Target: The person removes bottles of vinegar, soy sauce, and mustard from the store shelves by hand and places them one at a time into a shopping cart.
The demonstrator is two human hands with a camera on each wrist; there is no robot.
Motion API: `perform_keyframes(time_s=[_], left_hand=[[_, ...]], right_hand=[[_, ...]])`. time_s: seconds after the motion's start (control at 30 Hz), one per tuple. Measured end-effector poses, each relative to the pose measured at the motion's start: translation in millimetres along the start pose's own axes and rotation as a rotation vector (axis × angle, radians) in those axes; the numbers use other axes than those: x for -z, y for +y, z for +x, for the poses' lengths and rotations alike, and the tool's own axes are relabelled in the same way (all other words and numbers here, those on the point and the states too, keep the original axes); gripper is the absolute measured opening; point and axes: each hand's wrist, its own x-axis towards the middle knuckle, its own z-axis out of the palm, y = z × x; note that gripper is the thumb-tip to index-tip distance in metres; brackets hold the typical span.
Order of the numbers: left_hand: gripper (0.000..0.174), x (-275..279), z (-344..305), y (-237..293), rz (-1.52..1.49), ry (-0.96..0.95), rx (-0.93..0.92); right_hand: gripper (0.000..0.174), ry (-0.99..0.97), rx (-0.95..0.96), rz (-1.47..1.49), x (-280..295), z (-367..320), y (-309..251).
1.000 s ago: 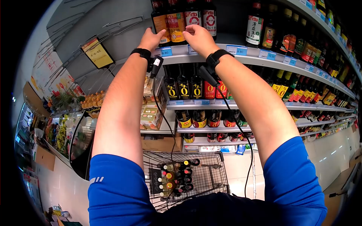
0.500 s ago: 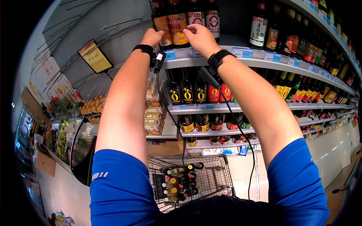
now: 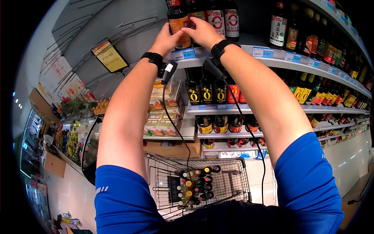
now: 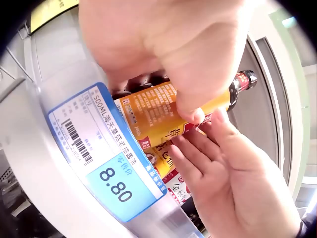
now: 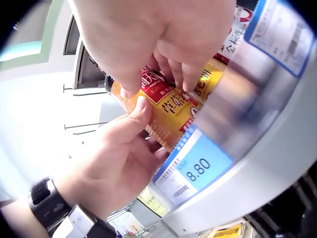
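At the left end of the upper shelf stands an orange-labelled dark bottle, its label seen close up in the left wrist view and the right wrist view. My left hand holds it from the left, thumb across the label and fingers round the side. From the right, my right hand grips the same bottle, its thumb near the left thumb and its fingers at the edge beside the neighbouring bottle. The bottle's far side is hidden.
More bottles, including white-and-red-labelled ones, stand to the right. A price tag lines the shelf edge. Wire hooks project at left. Below, a wire cart holds several bottles. Cables hang from both wrists.
My right hand has moved left from the second bottle to the leftmost one, bringing both thumbs close together. My left thumb now lies across its label. The head view has shifted slightly left.
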Motion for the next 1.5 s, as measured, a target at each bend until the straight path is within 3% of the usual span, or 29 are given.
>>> perform_keyframes(time_s=[0.07,0.17,0.2,0.3,0.37,0.5,0.53,0.57,0.63,0.7,0.73,0.77,0.83,0.87,0.9,0.97,1.0,1.1,1.17,1.2,1.23,1.33,1.4,1.5], left_hand=[[0.049,2.9,-5.5,2.1,-0.09,-0.043,-0.045],[0.05,6.3,-13.9,6.8,-0.11,-0.071,-0.1],[0.05,8.7,-16.9,9.7,-0.109,-0.068,-0.097],[0.061,15.8,-27.2,16.5,0.0,-0.051,-0.217],[0.051,19.2,-31.3,18.7,0.145,-0.041,-0.369],[0.05,22.6,-57.0,49.9,0.32,0.022,-0.579],[0.046,23.6,-62.3,51.0,0.215,-0.031,-0.62],[0.048,9.4,-94.3,95.9,0.046,-0.07,-0.547],[0.051,5.3,-110.5,95.2,-0.073,-0.16,-0.561],[0.051,-3.5,-138.7,102.4,-0.078,-0.234,-0.565],[0.051,-9.1,-151.8,94.2,-0.124,-0.271,-0.577],[0.052,-16.4,-168.4,83.8,-0.176,-0.303,-0.583],[0.051,-34.9,-207.4,78.8,-0.203,-0.354,-0.456],[0.047,-30.6,-228.7,46.6,-0.08,-0.353,-0.148],[0.052,-49.0,-246.7,26.3,-0.102,-0.343,-0.29],[0.063,-81.5,-282.3,15.4,-0.039,-0.355,-0.223],[0.072,-97.5,-302.5,2.4,-0.029,-0.384,-0.133],[0.07,-145.4,-366.0,-42.0,-0.064,-0.471,0.122],[0.067,-174.7,-415.4,-73.5,-0.106,-0.485,0.255],[0.065,-183.3,-428.4,-71.9,-0.059,-0.532,0.414],[0.064,-198.6,-454.5,-86.4,-0.124,-0.47,0.406],[0.061,-254.2,-534.6,-142.3,-0.223,-0.409,0.582],[0.055,-274.1,-569.2,-168.3,-0.34,-0.349,0.859],[0.051,-305.8,-617.0,-216.3,-0.116,-0.368,0.777]], right_hand=[[0.068,-0.139,-0.021,0.12,-3.4,8.3,-1.9],[0.071,0.012,0.058,0.1,-12.3,8.0,2.1],[0.074,-0.041,0.054,0.263,-12.9,7.8,3.5],[0.073,-0.015,0.213,0.405,-14.0,1.0,2.3],[0.073,0.021,0.252,0.329,-5.5,-14.4,-15.9],[0.071,0.029,0.326,0.302,26.9,-39.9,-65.5],[0.061,-0.047,0.254,0.711,28.8,-51.3,-82.4],[0.067,-0.11,0.238,0.815,35.3,-54.6,-84.9],[0.067,-0.062,0.281,0.791,42.9,-74.7,-98.5],[0.063,-0.229,0.091,0.735,66.2,-106.3,-118.2],[0.06,-0.256,0.136,0.867,62.3,-118.0,-112.5],[0.061,-0.315,0.114,0.779,67.4,-135.8,-109.5],[0.062,-0.29,0.014,0.711,66.7,-181.3,-113.1],[0.064,-0.302,-0.095,0.629,74.5,-202.6,-121.7],[0.062,-0.38,-0.119,0.273,76.2,-230.7,-90.4],[0.071,-0.291,-0.202,0.489,61.7,-282.2,-77.0],[0.07,-0.306,-0.343,0.486,58.2,-310.8,-67.8],[0.071,-0.303,-0.48,0.519,38.7,-391.4,-42.1],[0.073,-0.389,-0.609,0.451,26.9,-445.1,-24.6],[0.074,-0.452,-0.706,0.354,20.3,-478.8,-10.8],[0.076,-0.43,-0.73,0.495,10.9,-508.3,-1.2],[0.076,-0.483,-0.849,0.401,-20.1,-612.4,27.0],[0.075,-0.539,-0.868,0.349,-33.7,-647.3,43.4],[0.073,-0.555,-0.918,0.295,-59.7,-702.6,67.2]])
